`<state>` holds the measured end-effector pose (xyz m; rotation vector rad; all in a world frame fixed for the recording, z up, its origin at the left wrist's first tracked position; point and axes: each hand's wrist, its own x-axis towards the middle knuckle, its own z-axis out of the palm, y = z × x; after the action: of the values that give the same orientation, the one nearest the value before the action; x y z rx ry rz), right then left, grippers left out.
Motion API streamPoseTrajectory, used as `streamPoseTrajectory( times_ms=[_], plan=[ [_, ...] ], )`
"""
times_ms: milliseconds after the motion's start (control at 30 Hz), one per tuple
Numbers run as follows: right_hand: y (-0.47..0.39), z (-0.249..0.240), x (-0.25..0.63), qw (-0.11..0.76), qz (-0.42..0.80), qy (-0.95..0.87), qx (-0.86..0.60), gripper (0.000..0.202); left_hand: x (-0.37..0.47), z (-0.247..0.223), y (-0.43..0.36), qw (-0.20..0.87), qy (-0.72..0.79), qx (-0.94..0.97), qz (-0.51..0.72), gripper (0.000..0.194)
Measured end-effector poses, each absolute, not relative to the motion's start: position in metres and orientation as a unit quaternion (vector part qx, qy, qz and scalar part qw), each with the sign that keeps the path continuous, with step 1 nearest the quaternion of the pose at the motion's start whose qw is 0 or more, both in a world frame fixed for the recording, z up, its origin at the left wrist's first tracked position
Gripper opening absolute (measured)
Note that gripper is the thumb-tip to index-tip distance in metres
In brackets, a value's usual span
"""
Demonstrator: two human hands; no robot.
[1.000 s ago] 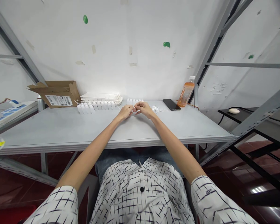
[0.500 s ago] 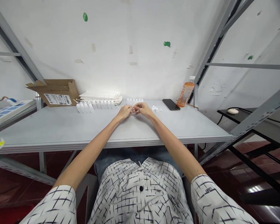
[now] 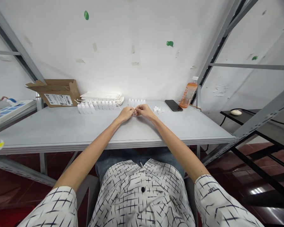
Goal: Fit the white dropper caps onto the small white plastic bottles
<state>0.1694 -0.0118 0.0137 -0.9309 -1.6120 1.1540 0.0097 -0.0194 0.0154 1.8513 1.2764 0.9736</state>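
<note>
My left hand (image 3: 127, 113) and my right hand (image 3: 143, 111) meet over the middle of the grey table (image 3: 137, 132), fingertips pinched together. Between them is a small whitish piece, mostly covered by the fingers; its kind cannot be made out. Just behind the hands stands a row of small white plastic bottles (image 3: 135, 102). A longer group of similar white bottles (image 3: 98, 106) stands to the left, some with thin white tips or strings on top. To the right of my right hand lies a little pile of small clear-white plastic pieces (image 3: 158, 109).
A cardboard box (image 3: 59, 93) and a stack of white papers (image 3: 101, 96) sit at the back left. At the back right are a black phone (image 3: 173, 105) and an orange drink bottle (image 3: 188, 94). Metal posts (image 3: 217, 50) frame the table.
Both hands stay pinched together in almost the same place, with only slight finger movement. The view has shifted a little.
</note>
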Motion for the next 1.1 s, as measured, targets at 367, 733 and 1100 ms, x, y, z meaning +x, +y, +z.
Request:
streamPoseTrajectory(
  times_ms=[367, 733, 1100],
  plan=[
    [-0.013, 0.012, 0.171, 0.438, 0.474, -0.669, -0.369, 0.017, 0.009, 0.019, -0.024, 0.261, 0.498, 0.749, 0.35, 0.029],
    [-0.014, 0.014, 0.169, 0.415, 0.474, -0.682, -0.371, 0.02, 0.009, 0.026, -0.03, 0.219, 0.511, 0.768, 0.318, 0.033],
    [-0.013, 0.013, 0.164, 0.406, 0.476, -0.672, -0.396, 0.019, 0.005, 0.023, -0.024, 0.232, 0.519, 0.766, 0.302, 0.03]
  ],
)
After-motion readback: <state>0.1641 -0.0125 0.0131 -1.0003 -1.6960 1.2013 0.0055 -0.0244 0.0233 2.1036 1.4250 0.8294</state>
